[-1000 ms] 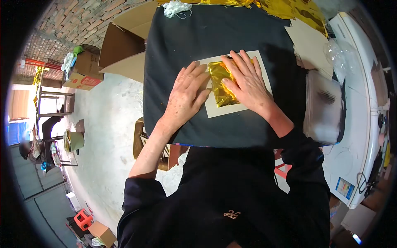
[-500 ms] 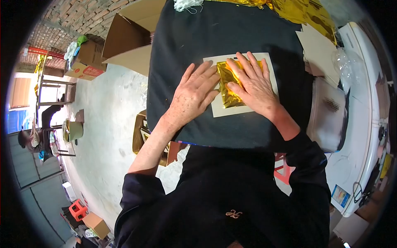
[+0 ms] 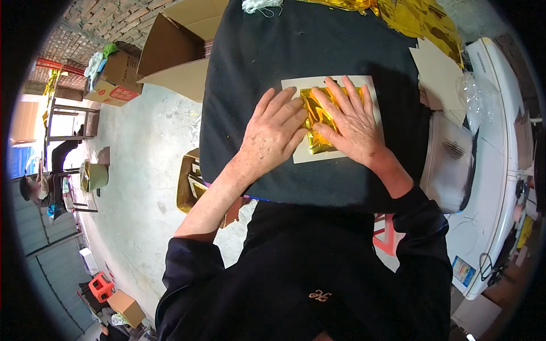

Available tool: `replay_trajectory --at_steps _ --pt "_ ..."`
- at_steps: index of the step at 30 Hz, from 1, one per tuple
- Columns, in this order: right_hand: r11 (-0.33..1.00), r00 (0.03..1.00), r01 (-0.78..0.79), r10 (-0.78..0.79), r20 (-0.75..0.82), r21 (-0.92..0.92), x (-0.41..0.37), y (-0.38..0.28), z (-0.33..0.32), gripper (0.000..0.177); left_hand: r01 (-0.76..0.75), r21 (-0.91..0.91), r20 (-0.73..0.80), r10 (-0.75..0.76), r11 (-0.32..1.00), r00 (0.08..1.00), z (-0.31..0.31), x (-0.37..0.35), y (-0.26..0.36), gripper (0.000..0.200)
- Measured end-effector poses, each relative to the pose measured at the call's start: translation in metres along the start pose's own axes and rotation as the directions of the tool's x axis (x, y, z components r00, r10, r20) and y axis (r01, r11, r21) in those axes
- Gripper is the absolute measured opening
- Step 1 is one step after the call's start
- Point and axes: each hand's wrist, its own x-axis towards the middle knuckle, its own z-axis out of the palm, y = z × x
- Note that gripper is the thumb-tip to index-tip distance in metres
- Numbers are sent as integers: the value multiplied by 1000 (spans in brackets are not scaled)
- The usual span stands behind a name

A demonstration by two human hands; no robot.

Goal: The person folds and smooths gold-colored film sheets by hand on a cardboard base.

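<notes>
A cream card [image 3: 335, 157] lies flat on the black cloth-covered table [image 3: 318, 45]. On it rests a square of shiny gold foil [image 3: 322, 142], partly hidden under my hands. My right hand [image 3: 352, 128] lies spread with its palm over the right part of the foil. My left hand [image 3: 273, 133] is flat, fingers stretched, its fingertips over the card's left part and touching the foil's left edge. Neither hand grips anything.
Gold foil sheets [image 3: 421, 28] and white string [image 3: 261, 5] lie at the table's far edge. To the right are cardboard pieces [image 3: 438, 74] and a stack of clear plastic sleeves [image 3: 446, 162]. An open carton [image 3: 170, 51] stands at left. A person [image 3: 42, 190] sits far left.
My left hand has shifted slightly right, further onto the card and up against the foil. My right hand stays spread on the foil.
</notes>
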Motion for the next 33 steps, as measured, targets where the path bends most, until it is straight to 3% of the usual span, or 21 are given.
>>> replay_trajectory --at_steps 8,11,15,19,25,28,33 --pt "1000 1000 14 -15 -21 -27 -1 -2 -4 78 -36 -50 -148 28 998 989 -3 8 -25 35" --pt "999 999 24 -26 -45 -34 0 -3 -6 77 -76 -70 -112 68 995 991 2 20 -39 35" --pt "999 995 42 -44 -89 -21 -1 1 -3 78 -314 9 -33 314 949 949 -5 44 -57 39" --pt "999 994 47 -48 -95 -13 0 0 -4 77 -565 168 63 564 808 824 -15 62 -71 38" --pt "999 996 53 -52 -78 8 0 1 -5 75 -713 237 57 723 660 689 -13 77 -85 38" --pt "998 996 57 -55 -76 21 0 0 -6 74 -735 216 101 734 643 672 -9 77 -85 37" --pt "995 996 63 -57 -71 72 0 -1 -5 70 -721 174 -1 732 671 681 -6 74 -79 31"
